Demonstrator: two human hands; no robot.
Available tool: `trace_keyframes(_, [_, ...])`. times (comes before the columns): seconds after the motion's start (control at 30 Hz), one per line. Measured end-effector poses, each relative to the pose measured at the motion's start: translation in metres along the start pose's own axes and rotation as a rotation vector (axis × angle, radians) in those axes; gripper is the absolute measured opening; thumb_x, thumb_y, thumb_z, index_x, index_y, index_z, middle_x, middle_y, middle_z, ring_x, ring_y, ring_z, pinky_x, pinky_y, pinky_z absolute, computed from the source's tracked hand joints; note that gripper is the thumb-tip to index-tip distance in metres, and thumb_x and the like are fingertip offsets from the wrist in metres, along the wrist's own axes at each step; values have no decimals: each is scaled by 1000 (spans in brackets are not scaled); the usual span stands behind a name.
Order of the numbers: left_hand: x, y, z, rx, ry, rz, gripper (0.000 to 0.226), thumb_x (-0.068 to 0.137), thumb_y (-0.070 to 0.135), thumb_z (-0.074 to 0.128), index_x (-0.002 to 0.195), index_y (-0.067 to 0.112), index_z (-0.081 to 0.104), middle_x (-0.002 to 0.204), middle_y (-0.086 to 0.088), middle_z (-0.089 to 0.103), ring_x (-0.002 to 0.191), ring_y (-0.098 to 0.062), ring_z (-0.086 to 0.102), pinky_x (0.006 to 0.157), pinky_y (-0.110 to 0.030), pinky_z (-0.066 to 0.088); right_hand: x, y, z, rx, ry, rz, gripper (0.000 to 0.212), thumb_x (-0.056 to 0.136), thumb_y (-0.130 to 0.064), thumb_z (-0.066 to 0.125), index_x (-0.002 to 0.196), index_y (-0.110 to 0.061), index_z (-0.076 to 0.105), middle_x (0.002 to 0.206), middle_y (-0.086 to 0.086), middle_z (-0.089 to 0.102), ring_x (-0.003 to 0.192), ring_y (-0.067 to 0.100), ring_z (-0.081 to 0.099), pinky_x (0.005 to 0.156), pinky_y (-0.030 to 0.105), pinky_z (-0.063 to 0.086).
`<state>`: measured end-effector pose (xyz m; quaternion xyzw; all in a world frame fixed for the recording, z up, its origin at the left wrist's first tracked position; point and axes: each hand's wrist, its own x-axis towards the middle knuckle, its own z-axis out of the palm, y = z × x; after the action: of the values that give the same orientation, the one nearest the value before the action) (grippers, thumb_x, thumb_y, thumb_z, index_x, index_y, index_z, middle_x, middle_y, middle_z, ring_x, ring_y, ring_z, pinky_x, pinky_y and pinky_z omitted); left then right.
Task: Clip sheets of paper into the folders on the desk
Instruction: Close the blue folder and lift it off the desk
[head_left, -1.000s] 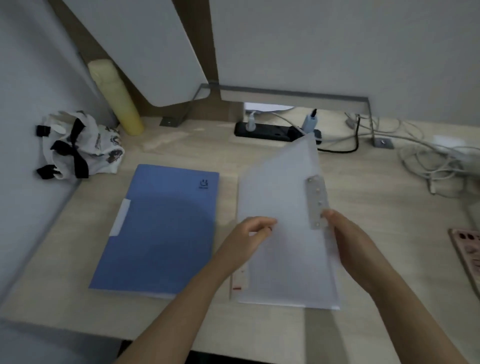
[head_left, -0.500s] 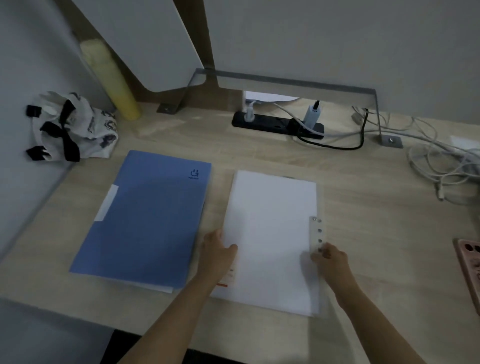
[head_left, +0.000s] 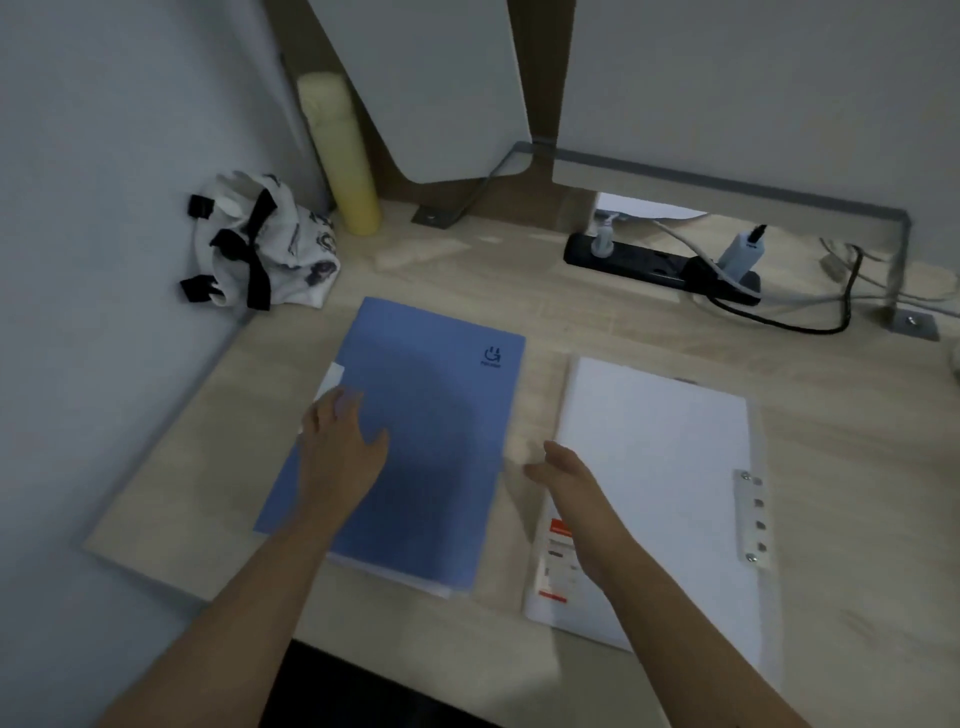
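Observation:
A blue folder (head_left: 431, 431) lies shut on the desk, left of centre, with white sheets showing under its lower edge. My left hand (head_left: 340, 441) rests flat on its left part, fingers near the white tab at its left edge. To the right lies a clear folder (head_left: 660, 467) with white paper in it and a metal clip strip (head_left: 751, 517) on its right edge. My right hand (head_left: 566, 478) hovers over the clear folder's left edge, fingers straight and pointing left, holding nothing.
A wooden desk (head_left: 857, 467) with a wall on the left. At the back stand a yellow roll (head_left: 340, 161), a black-and-white cloth bag (head_left: 260, 244), a black power strip (head_left: 660, 267) with plugs and cables, and a grey metal bracket (head_left: 898, 260).
The clear folder's cover was lowered flat a second ago. Both hands have since left it: the left moved onto the blue folder, the right moved from the clip strip to the folder's left edge.

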<state>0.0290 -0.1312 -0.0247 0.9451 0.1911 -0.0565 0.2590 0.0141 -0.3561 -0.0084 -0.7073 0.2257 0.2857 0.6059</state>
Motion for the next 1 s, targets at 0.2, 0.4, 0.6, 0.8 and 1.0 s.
trace_keyframes(0.2, [38, -60, -21, -157, -120, -328, 77, 86, 39, 60, 144, 5, 22, 149, -16, 20, 134, -36, 26, 108, -48, 31, 36, 10, 56, 141, 119, 147, 11, 88, -7, 48, 99, -4, 48, 91, 6, 47, 89, 26, 54, 82, 43, 47])
trace_keyframes(0.4, [52, -78, -13, -445, -252, -415, 98, 65, 67, 62, 138, 6, 36, 136, -10, 46, 122, -31, 46, 104, -40, 40, 56, 2, 71, 200, 211, 218, 33, 88, -1, 44, 58, -13, 39, 61, 4, 33, 54, 17, 31, 52, 26, 28])
trace_keyframes(0.6, [41, -78, -24, -643, -316, -307, 54, 85, 44, 61, 124, 8, 53, 113, 1, 60, 91, -15, 58, 83, -26, 45, 46, -2, 61, 260, 123, 224, 22, 89, -17, 54, 99, 1, 61, 96, 16, 63, 87, 32, 60, 61, 28, 46])
trace_keyframes(0.8, [9, -52, -34, -744, -147, -227, 39, 85, 42, 59, 115, 17, 55, 98, 8, 63, 86, -6, 60, 69, -17, 45, 25, -7, 45, 296, 135, 79, 37, 85, -25, 61, 114, -3, 52, 109, 14, 64, 96, 32, 63, 81, 44, 52])
trace_keyframes(1.0, [-14, 19, -10, -829, -190, -112, 21, 86, 40, 58, 104, 28, 55, 99, 15, 63, 89, 2, 59, 70, -12, 44, -2, -10, -19, 266, 322, -67, 35, 89, -28, 54, 119, -11, 50, 110, 5, 58, 92, 21, 57, 76, 37, 44])
